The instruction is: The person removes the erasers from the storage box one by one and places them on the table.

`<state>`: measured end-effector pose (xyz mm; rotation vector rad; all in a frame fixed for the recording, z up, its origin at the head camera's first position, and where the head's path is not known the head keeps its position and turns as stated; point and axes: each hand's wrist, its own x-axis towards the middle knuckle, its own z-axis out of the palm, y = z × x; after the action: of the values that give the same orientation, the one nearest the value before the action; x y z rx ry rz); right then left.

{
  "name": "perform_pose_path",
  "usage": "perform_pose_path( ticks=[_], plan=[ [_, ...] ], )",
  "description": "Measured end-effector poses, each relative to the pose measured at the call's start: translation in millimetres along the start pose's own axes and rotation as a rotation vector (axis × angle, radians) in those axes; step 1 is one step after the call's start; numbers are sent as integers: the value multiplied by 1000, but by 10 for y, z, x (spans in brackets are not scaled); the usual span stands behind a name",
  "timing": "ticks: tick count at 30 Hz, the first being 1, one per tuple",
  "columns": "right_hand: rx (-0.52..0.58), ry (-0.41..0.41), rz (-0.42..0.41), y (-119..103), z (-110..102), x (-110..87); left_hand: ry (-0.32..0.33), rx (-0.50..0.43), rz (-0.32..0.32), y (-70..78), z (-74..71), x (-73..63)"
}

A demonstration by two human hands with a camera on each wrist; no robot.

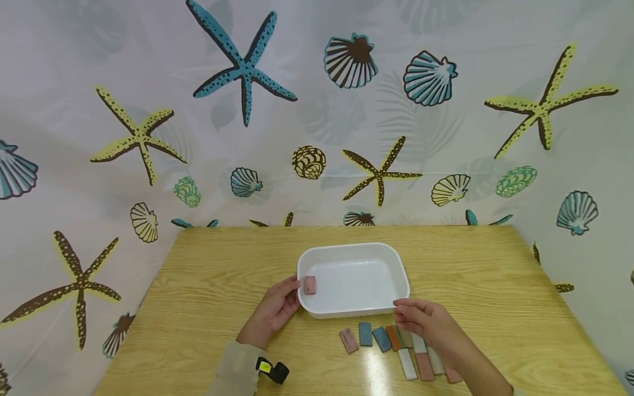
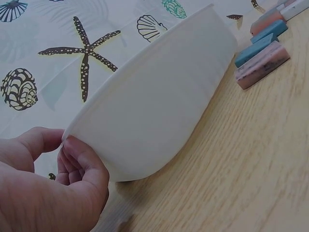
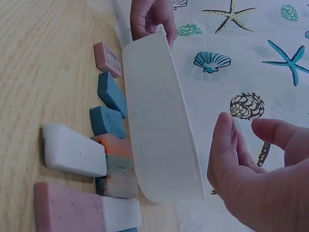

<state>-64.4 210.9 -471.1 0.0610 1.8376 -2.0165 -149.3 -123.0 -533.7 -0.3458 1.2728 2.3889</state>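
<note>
A white rectangular plastic tub (image 1: 359,280) with rounded corners stands on the wooden table. My left hand (image 1: 277,305) pinches its left rim between thumb and fingers, clearly seen in the left wrist view. One small pink bar (image 1: 310,285) lies inside, against the left wall. At the tub's front right corner is my right hand (image 1: 431,322), its thumb and fingers spread apart with nothing between them in the right wrist view. Below it lie several small bars: a speckled pink bar (image 1: 349,340), blue bars (image 1: 365,334), an orange bar (image 1: 393,336) and a white bar (image 1: 408,364).
More pink, white and grey bars lie in a tight group at the front right, partly hidden under my right forearm. A patterned cloth (image 1: 307,110) with starfish and shells hangs behind the table (image 1: 223,258) and along its sides. A black strap (image 1: 272,369) circles my left wrist.
</note>
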Motion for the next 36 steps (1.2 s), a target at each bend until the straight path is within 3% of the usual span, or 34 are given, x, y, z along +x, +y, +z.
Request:
perform_pose_path(
  ticks=[8,22,30,36],
  plan=[
    [59,-32,-8,-90,47,265,2,12,3,-5,-13,-1],
    [186,-105,98,-88,363,808,-21,8,1,-11,-8,6],
    [139,-90,52,-89,547,992,-16,15,6,-8,-13,23],
    [42,-84,28,-27,640,1137,-12,15,3,-9,-9,23]
  ],
)
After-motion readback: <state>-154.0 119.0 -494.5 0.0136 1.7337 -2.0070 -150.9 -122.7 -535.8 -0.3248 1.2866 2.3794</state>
